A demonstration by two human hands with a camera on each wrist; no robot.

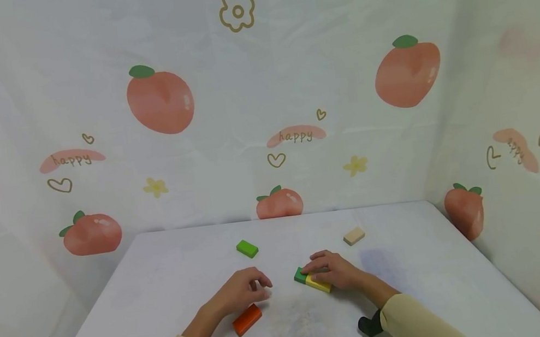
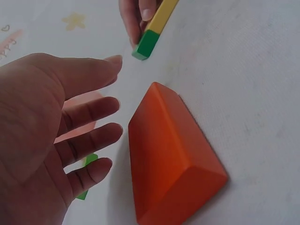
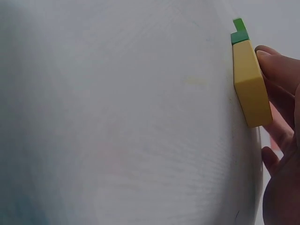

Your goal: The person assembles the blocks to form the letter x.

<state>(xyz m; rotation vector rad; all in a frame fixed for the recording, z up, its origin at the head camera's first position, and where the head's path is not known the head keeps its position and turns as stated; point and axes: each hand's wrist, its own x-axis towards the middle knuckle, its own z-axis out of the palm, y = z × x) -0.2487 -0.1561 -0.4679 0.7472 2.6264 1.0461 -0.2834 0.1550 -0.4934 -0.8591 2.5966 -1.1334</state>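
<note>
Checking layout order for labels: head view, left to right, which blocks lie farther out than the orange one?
Light green block → dark green block → yellow block → beige block.

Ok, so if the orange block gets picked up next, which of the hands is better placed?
Probably the left hand: it's relaxed, holds nothing and is right by the orange block. The right hand is farther from it and busy with the yellow block.

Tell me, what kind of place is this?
Perhaps an indoor play corner or filming booth: a fruit-printed backdrop hangs behind a white table, with an orange block and a light green block on it.
</note>
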